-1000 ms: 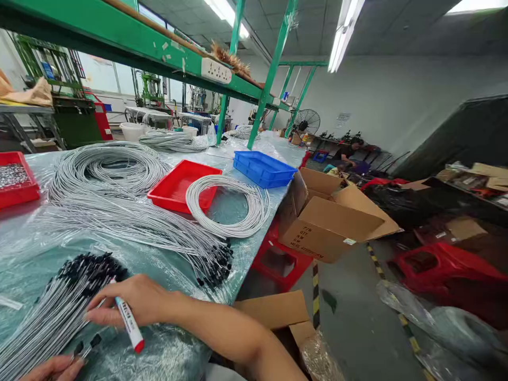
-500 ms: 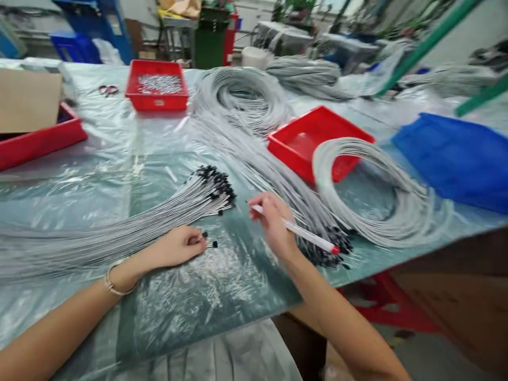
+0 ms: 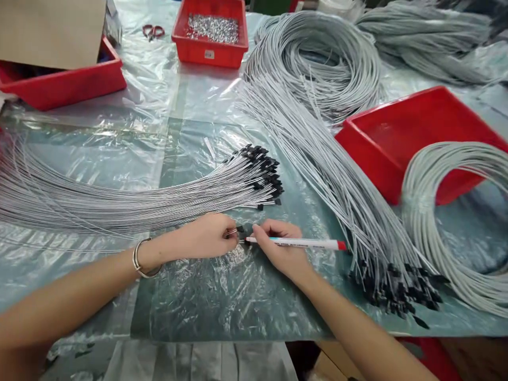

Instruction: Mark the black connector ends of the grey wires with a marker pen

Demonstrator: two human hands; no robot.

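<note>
My left hand [image 3: 216, 235] is closed around thin grey cables, whose black end pieces [image 3: 240, 229] stick out past the fingertips. Between the fingers of my right hand [image 3: 283, 248] is a white marker pen [image 3: 313, 243] with a red end; its tip meets or nearly meets those black ends. Just beyond my left hand lies a long bundle of grey cables [image 3: 159, 203] with black tips [image 3: 264, 172]. To the right, a second bundle of grey cables [image 3: 317, 159] runs toward the table's front edge, ending in black tips [image 3: 400, 288].
A red tray [image 3: 210, 57] of small metal parts stands at the back, with red-handled pliers [image 3: 153, 32] beside it. Another red tray [image 3: 416, 132] sits at right, partly under a cable coil [image 3: 420, 174]. A red bin [image 3: 75, 87] with cardboard [image 3: 51, 34] is at left.
The view has tilted down and come closer. My hands have come together, bringing the pen tip to the black cable ends at my left fingertips.
</note>
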